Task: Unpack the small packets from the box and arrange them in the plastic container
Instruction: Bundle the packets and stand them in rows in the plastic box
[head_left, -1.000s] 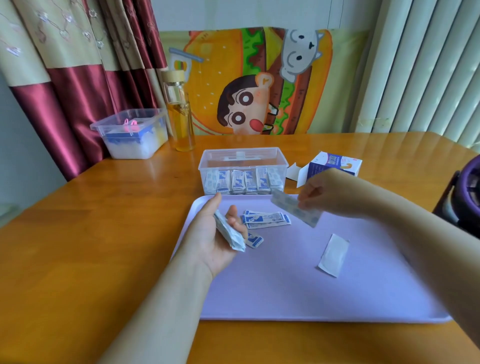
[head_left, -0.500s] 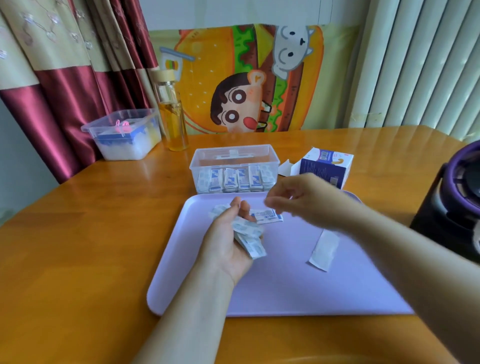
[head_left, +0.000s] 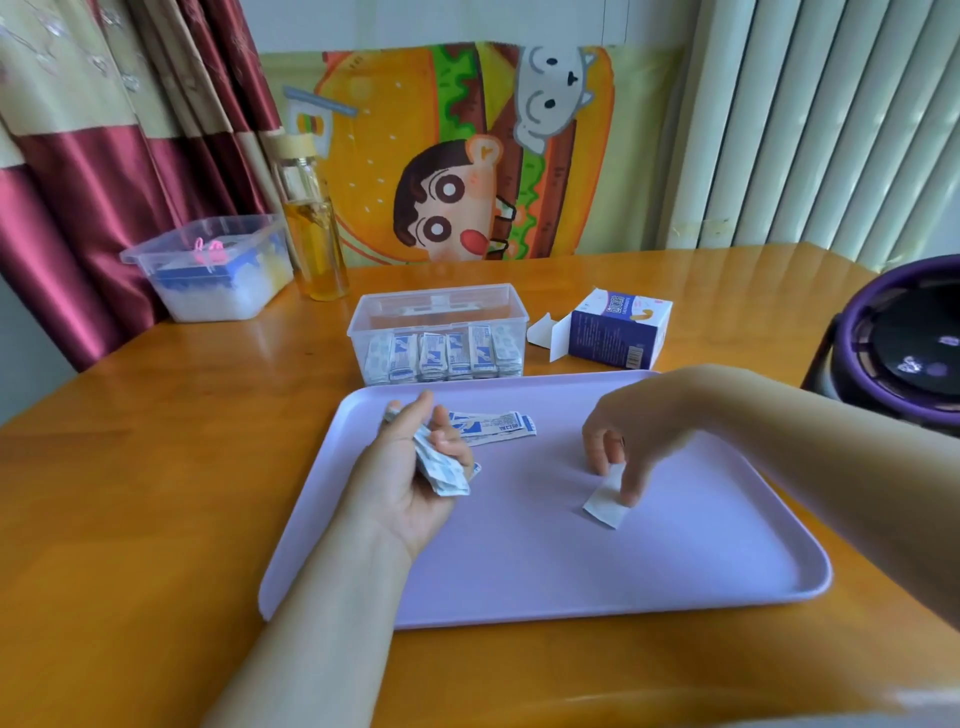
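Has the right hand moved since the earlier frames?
Yes. The right hand has come down and nearer, away from the clear container, and now pinches the white packet lying on the tray.

One cam only, worn on the person's head, sitting above the near edge of the wooden table (head_left: 156, 493) & looking fwd and down across it to the far edge, where the cartoon poster (head_left: 452, 156) stands approx. centre. Wide-angle lens: curtain (head_left: 104, 156) far left, blinds (head_left: 831, 130) far right. It's close in, w/ left hand (head_left: 410, 467) & right hand (head_left: 639, 415) mid-frame over the lilac tray (head_left: 571, 597).
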